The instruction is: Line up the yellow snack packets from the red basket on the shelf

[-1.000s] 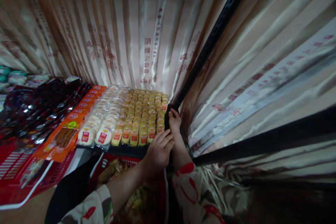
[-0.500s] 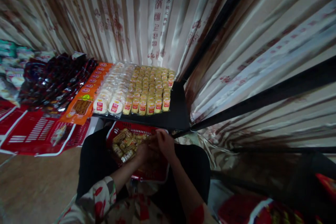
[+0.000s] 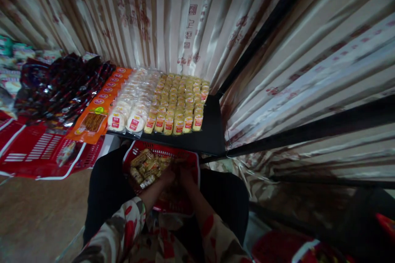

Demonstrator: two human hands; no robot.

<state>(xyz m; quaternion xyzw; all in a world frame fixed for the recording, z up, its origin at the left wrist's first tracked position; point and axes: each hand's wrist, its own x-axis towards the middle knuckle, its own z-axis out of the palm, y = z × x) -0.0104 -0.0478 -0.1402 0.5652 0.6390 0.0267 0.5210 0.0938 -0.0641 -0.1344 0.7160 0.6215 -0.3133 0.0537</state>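
Note:
A red plastic basket (image 3: pixel 197 181) rests between my knees, below the edge of a black shelf. Wrapped golden snack packets (image 3: pixel 149 168) are heaped in its left half. Both hands reach down inside the basket, close together. My left hand (image 3: pixel 168 176) is beside the right edge of the heap, its fingers lost in shadow. Just to its right, my right hand (image 3: pixel 186 176) points down into the dark right half. Its fingers are too dim to make out, and whatever either hand touches is hidden.
On the black shelf (image 3: pixel 212 121) stand rows of yellow packaged snacks (image 3: pixel 179 104), white round packaged crackers (image 3: pixel 132 102), an orange bag (image 3: pixel 98 107) and dark shiny packets (image 3: pixel 61 90). Another red basket (image 3: pixel 43 148) is at left. Pleated curtains (image 3: pixel 173 16) and black bars (image 3: pixel 308 131) bound the back and right.
My right hand has dropped from the basket's right rim down into the basket, next to my left hand. The view has shifted slightly.

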